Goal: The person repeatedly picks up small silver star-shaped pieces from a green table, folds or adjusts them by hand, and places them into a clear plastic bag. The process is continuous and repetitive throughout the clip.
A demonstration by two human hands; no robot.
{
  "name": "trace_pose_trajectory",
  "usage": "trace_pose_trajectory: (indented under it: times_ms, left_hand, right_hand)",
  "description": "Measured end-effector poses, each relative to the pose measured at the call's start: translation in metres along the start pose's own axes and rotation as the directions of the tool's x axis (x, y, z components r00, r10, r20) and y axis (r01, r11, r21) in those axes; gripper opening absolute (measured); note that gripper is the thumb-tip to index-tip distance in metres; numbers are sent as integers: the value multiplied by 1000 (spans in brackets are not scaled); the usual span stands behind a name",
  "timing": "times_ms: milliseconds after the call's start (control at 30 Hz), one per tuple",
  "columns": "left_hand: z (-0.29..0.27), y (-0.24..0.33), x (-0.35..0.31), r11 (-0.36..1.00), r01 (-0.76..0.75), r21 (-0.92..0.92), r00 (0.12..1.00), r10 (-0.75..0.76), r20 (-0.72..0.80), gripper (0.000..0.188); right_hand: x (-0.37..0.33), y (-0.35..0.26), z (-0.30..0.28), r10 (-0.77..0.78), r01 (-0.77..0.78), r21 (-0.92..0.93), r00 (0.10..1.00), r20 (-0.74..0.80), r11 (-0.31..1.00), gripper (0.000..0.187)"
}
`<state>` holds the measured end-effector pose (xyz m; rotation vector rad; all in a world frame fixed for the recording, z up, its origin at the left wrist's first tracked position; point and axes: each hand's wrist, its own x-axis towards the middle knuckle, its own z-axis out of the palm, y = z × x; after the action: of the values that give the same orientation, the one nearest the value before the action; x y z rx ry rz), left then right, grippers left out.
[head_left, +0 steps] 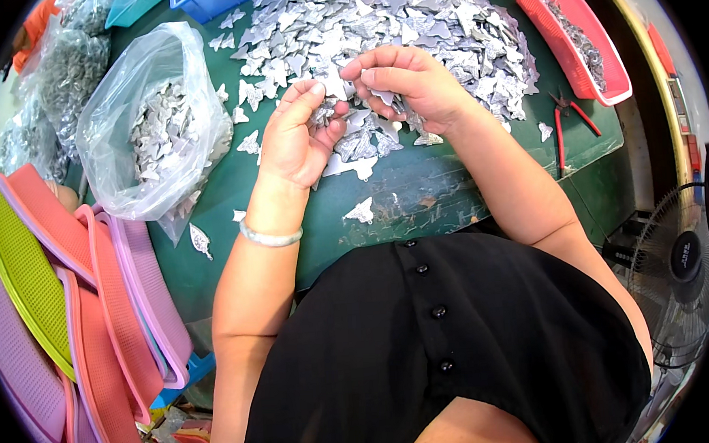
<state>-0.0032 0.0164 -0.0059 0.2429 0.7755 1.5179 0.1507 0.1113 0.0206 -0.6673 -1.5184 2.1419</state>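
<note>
At the near edge of a large heap of flat silver metal pieces (pixel 391 24), many butterfly-shaped, both my hands are raised close together. My left hand (pixel 291 148) is closed, with small silver metal pieces (pixel 325 112) between its thumb and fingers. Just to its right, my right hand (pixel 427 87) curls its fingers around more silver pieces, partly hidden by the fingers. Several pieces lie on the green table (pixel 291 254) below the hands, among them a single silver piece (pixel 360 211) apart from the heap. A leaf-shaped silver piece (pixel 200 241) lies farther left.
An open clear plastic bag (pixel 199 64) with silver pieces stands left of the heap. Stacked pink, purple and green baskets (pixel 30 294) crowd the left side. Red-handled pliers (pixel 560 132) lie at right, near a pink basket (pixel 532 12) of metal parts. A fan (pixel 685 254) stands beyond the table.
</note>
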Motion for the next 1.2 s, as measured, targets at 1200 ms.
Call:
trace_pose_trajectory:
  times_ms: [1200]
  left_hand:
    - [14, -7, -5, 976, 69, 205, 997, -62, -38, 26]
  right_hand:
    - [-3, 1, 7, -50, 76, -134, 981, 188, 988, 53]
